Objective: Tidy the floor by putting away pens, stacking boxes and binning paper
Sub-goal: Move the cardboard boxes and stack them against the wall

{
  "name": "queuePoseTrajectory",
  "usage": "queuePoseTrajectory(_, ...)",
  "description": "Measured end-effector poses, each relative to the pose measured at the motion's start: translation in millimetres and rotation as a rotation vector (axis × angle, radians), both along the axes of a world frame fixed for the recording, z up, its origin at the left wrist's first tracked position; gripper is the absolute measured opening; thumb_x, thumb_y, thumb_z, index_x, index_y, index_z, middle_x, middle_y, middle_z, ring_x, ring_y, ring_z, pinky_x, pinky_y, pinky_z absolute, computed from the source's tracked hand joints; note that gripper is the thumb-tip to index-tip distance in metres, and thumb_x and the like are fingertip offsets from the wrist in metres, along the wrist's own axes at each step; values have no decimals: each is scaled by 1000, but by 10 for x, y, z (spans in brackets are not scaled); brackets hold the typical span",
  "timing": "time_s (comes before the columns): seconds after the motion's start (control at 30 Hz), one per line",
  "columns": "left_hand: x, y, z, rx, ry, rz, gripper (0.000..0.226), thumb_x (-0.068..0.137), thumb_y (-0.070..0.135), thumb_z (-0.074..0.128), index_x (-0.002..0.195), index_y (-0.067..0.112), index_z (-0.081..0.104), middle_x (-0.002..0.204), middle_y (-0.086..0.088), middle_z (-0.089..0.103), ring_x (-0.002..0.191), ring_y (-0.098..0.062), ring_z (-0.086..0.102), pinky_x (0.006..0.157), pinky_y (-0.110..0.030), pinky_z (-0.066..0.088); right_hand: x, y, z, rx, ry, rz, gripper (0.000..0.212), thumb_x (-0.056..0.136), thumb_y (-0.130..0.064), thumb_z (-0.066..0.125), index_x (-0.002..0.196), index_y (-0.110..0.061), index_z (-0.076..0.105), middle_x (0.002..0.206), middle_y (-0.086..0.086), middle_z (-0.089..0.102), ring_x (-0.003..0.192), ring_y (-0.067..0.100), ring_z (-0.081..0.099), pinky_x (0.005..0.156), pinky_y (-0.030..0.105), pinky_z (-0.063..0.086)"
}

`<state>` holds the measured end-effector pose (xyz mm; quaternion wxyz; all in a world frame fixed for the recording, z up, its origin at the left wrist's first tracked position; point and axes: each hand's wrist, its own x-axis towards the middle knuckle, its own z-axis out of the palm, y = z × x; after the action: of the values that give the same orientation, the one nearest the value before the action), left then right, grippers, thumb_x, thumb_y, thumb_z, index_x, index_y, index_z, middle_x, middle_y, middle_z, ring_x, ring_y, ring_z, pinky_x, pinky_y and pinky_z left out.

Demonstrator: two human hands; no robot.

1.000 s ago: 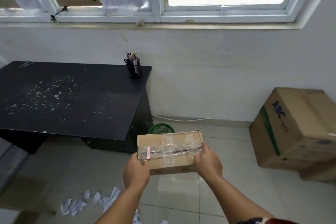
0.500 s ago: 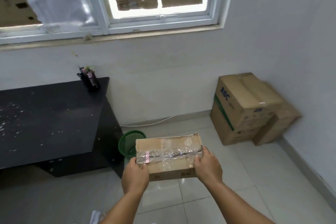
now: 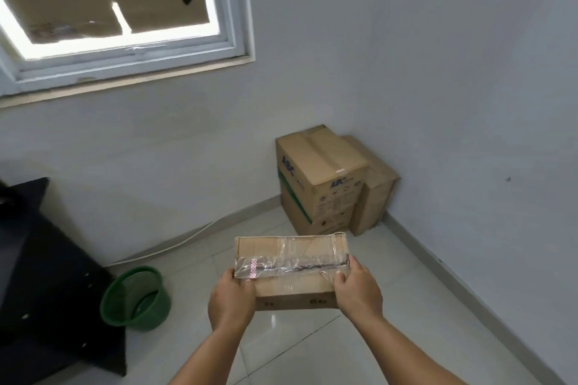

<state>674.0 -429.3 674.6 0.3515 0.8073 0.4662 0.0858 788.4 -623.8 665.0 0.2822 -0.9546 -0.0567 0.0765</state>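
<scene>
Both hands are wrapped around a small taped box, held up off the floor right in the middle: left hand grips its 9 o'clock end, right hand its 3 o'clock end. Up at 12 o'clock in the corner sit a big cardboard box and a narrower box touching its side. Green bin is at 9 o'clock, beside the black desk.

Probably a small office: black desk, stacked cartons, green wastebasket.
</scene>
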Motion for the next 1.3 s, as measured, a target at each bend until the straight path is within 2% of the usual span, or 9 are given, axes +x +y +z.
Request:
queuePoseTrajectory(0.13,594,-460,-8,-8,0,-45,12,88,25,49,99,28,53,87,2,63,77,-20,57,65,-32,47,522,-512,23,-10,4,-30,52,96,-31,41,146,-16,40,133,3,55,116,21,55,89,32,47)
queuePoseTrajectory(0.33,1393,-1084,23,-28,-12,-98,8,89,23,48,93,30,47,83,2,59,75,-21,54,62,-32,41,1195,-1168,-17,-39,6,-84,44,96,-32,41,138,-19,46,120,2,59,103,19,59,72,27,44)
queuePoseTrajectory(0.47,1749,-1291,0,-20,-3,-124,9,88,23,49,93,31,47,86,1,61,77,-22,56,65,-33,45,1516,-1396,-56,-33,18,-108,47,97,-32,41,143,-19,41,125,1,58,106,18,58,72,24,42)
queuePoseTrajectory(0.7,2599,-1422,-85,7,24,-172,18,90,23,48,106,22,55,86,1,59,78,-23,56,65,-33,47,2222,-1581,-153,-5,47,-153,47,98,-34,41,143,-21,41,124,0,58,105,17,58,70,24,41)
queuePoseTrajectory(0.83,3250,-1470,-132,-7,17,-207,29,92,21,48,119,20,56,90,4,56,78,-18,50,63,-30,40,2784,-1652,-212,-4,65,-186,44,97,-35,41,140,-23,44,119,-1,61,96,16,59,69,26,48)
queuePoseTrajectory(0.93,3753,-1458,-135,-28,9,-227,33,93,19,47,124,19,55,102,-1,63,80,-17,48,65,-30,39,3231,-1677,-165,-18,86,-205,45,99,-34,41,142,-20,40,128,3,57,108,20,58,79,29,47)
queuePoseTrajectory(1.13,4650,-1394,-186,-76,20,-274,38,95,18,42,130,25,53,110,-2,64,97,-25,58,75,-34,49,4086,-1706,-170,-57,134,-249,50,97,-33,40,145,-19,36,128,7,56,110,25,58,80,32,48)
queuePoseTrajectory(1.2,4896,-1417,-203,-69,20,-293,39,95,16,42,132,25,52,113,-2,65,102,-25,58,79,-34,48,4296,-1725,-211,-54,154,-276,51,96,-32,41,145,-18,36,128,8,56,112,27,58,85,36,50)
queuePoseTrajectory(1.3,5247,-1456,-238,-64,23,-295,39,96,16,41,133,25,52,117,-2,64,107,-26,57,82,-33,45,4576,-1771,-296,-51,193,-309,47,94,-33,43,139,-19,42,118,6,60,104,26,60,83,40,54)
